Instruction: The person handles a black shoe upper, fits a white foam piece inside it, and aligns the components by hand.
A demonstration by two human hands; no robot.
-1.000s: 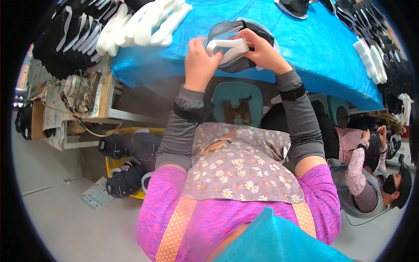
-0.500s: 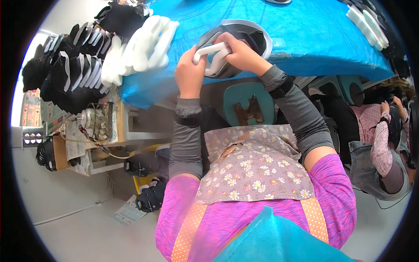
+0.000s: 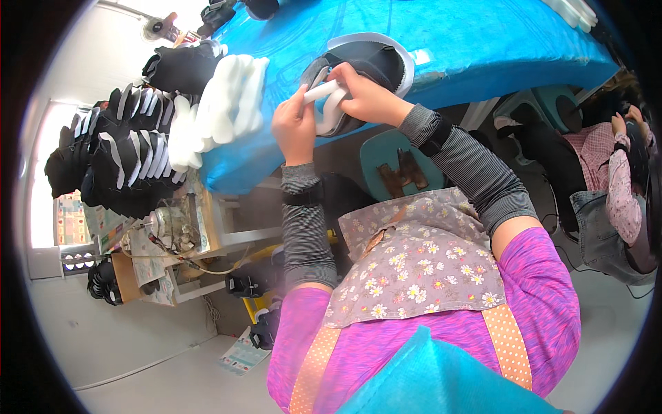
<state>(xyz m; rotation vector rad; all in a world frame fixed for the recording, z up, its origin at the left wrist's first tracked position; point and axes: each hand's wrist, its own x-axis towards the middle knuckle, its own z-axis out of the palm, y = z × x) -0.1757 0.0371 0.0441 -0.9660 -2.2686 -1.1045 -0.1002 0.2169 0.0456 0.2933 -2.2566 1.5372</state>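
While both hands pinch the white foam strip (image 3: 323, 92) at the blue table (image 3: 483, 41) edge, its long axis runs from 8 to 2 o'clock. Left hand (image 3: 295, 127) clamps the lower end, right hand (image 3: 369, 96) the upper, pressing it against the black shoe upper (image 3: 372, 58) at 1 o'clock.

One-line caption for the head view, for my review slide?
Both hands, left hand and right hand, hold a white strip against a black shoe upper at the blue table.
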